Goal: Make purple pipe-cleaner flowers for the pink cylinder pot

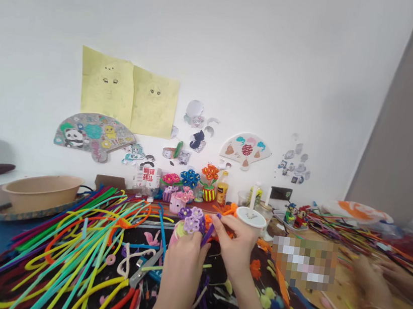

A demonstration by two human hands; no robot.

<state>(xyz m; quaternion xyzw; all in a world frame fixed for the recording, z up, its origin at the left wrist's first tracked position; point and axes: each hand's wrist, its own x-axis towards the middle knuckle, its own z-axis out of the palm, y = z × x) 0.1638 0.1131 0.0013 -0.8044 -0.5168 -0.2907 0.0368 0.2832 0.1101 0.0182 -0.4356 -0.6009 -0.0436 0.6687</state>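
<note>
My left hand (184, 260) is wrapped round a small bunch of purple and lilac pipe-cleaner flowers (191, 224), with some pale green and pink at its left side. Beside it, my right hand (235, 244) pinches a purple pipe cleaner (210, 232) close to the blooms. The lower part of the bunch is hidden behind my left fingers. Just left of my wrist lie pliers (139, 273) with red handles, on the dark work surface among scraps.
Loose pipe cleaners (76, 244) spread over the left side. A lidded white cup (251, 217) with a straw stands beyond my right hand. Finished flower pots (209, 194) and bottles line the wall. At right, another person's blurred hands (369, 277) are over the table.
</note>
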